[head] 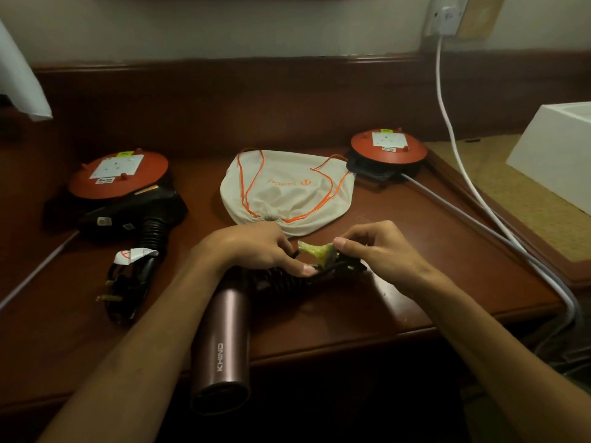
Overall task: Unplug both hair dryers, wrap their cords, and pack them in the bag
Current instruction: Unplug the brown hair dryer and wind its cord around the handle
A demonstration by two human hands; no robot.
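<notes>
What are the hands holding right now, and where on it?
Both grip the black cord bundle of the pink metallic hair dryer: left hand at the ribbed cord base, right hand pinching near the plug and yellow-green tag.

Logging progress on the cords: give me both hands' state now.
Left hand: grips the wrapped cord of the pink hair dryer.
Right hand: pinches the yellow-green tag by the plug.

Dim, warm indoor light; the wall (pixel 224 27) at top is the brightest zone, light falling from above and behind. Dark worktop (pixel 399 282) shows faint sheen only, near edge sinking into shadow. Soft overall, slight motion blur on both forearms. Wide-angle bending at frame edges; corners soft and darker.
</notes>
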